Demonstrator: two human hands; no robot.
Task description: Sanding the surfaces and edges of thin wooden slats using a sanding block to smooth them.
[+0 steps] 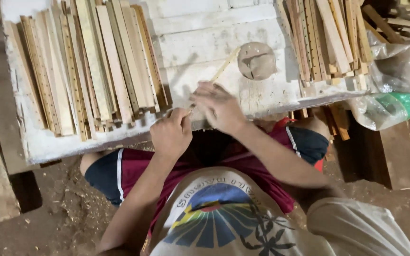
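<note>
A thin pale wooden stick [223, 68] lies slanted on the white workbench [205, 42], its far end pointing toward a round grey disc [257, 60]. My left hand [171, 134] is closed around the stick's near end at the bench's front edge. My right hand [217, 106] rests over the stick just beyond the left hand, fingers curled down on it; whether it holds something small is hidden.
A large stack of flat wooden slats [86, 66] covers the bench's left side. Another stack of slats [326, 38] lies at the right. A clear plastic bag with something green [395, 95] sits off the right edge. The floor shows wood shavings [67, 208].
</note>
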